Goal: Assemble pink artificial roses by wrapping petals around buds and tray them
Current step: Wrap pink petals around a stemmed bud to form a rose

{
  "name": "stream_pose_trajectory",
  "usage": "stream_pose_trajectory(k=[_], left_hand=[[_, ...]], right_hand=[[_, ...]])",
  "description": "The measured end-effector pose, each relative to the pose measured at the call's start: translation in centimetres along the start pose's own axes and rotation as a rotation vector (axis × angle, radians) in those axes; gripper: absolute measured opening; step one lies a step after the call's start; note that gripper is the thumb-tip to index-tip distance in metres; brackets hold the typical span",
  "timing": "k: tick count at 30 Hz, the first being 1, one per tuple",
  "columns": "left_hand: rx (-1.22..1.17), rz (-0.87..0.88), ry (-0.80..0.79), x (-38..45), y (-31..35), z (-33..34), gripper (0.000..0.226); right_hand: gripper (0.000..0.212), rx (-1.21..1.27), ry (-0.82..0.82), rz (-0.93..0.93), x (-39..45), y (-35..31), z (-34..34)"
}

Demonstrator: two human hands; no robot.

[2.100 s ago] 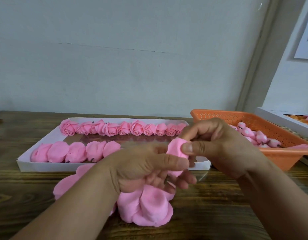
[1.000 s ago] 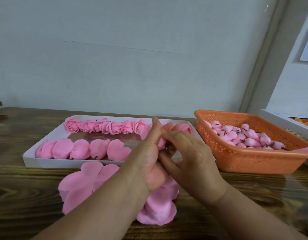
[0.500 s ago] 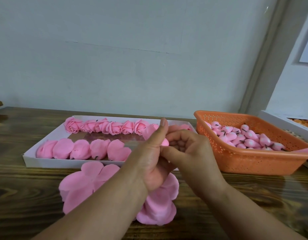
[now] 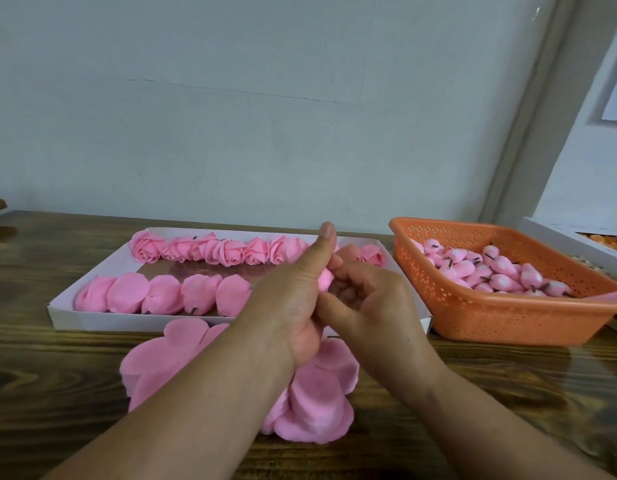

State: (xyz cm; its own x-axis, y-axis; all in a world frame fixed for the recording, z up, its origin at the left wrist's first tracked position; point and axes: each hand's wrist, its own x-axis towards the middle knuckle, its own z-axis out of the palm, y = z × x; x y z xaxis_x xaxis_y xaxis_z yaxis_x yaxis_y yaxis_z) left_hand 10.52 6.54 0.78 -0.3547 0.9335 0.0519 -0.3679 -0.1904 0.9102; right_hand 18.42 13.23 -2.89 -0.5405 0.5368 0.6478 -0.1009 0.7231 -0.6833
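Pink foam rose in the making (image 4: 325,280) is held above the near middle of the dark wooden bench (image 4: 50,382), pinched between the left hand (image 4: 293,299) and the right hand (image 4: 372,306), which are pressed together around it. Loose pink petal sheets (image 4: 320,393) are spread at the bench's near edge beneath the wrists. Finished roses (image 4: 210,250) are lined along the far edge of the white cardboard tray (image 4: 92,322). Pink buds (image 4: 487,270) are heaped in the orange perforated plastic basket (image 4: 490,317) toward the bench's right edge.
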Motion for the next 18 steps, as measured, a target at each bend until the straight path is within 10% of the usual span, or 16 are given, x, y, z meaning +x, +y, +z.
stream_pose_trajectory(k=[12, 18], left_hand=[[0.100, 0.183, -0.183, -0.2, 0.1, -0.5, 0.037], [0.026, 0.211, -0.026, 2.3, -0.3, -2.7, 0.038]], right_hand=[[0.021, 0.635, -0.285, 0.387, 0.8, -0.6, -1.2], [0.014, 0.331, -0.277, 0.400, 1.8, 1.8, -2.6]])
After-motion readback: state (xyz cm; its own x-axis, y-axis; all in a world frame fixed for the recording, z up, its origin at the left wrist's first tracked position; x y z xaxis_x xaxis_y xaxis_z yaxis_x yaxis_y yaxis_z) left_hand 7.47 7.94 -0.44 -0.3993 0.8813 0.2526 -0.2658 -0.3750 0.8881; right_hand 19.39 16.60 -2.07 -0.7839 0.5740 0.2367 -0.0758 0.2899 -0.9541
